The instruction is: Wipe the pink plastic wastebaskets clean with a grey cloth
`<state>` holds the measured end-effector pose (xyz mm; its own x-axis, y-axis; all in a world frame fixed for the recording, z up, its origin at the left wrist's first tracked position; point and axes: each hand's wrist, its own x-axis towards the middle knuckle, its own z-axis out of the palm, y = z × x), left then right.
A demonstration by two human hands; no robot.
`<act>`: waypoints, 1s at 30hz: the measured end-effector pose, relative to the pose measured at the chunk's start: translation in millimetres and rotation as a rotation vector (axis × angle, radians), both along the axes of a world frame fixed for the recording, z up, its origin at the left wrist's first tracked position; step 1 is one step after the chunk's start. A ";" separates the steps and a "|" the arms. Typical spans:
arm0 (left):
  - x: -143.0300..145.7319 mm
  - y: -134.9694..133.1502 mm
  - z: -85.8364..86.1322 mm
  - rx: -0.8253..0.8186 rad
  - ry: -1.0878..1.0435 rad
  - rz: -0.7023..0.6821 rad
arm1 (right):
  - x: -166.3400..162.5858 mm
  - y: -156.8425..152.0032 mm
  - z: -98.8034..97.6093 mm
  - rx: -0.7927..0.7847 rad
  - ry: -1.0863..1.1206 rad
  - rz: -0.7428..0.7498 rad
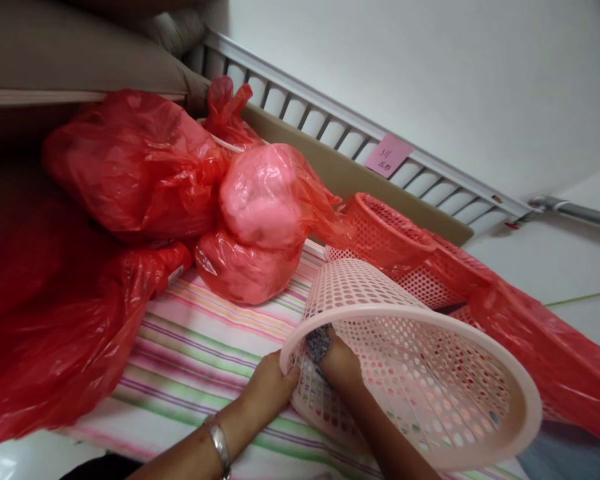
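Note:
A pale pink perforated plastic basket lies tipped on its side, its wide mouth turned towards me. My left hand is closed on the left part of its rim, thumb on the near side; a silver bracelet circles that wrist. Inside the basket, my right hand presses a dark grey, speckled scouring pad to the left inner wall. The fingers of the right hand are partly hidden by the pad and hand.
Bulging red plastic bags sit on a striped sheet at the left. Red baskets and red plastic sheeting lie behind and right. A slatted rail with a pink note runs along the wall.

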<state>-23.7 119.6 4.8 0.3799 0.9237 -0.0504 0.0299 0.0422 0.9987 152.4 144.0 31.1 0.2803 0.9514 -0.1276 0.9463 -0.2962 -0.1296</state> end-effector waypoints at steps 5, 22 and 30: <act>1.3 0.2 -0.9 -0.033 -0.012 0.006 | 4.1 9.3 -0.6 0.010 0.043 -0.022; 6.7 -1.8 3.8 -0.036 0.054 0.000 | 21.9 15.5 -19.8 0.079 0.035 -0.026; 7.0 -1.7 3.5 -0.044 0.060 0.002 | 21.4 15.0 -18.8 0.089 0.044 -0.026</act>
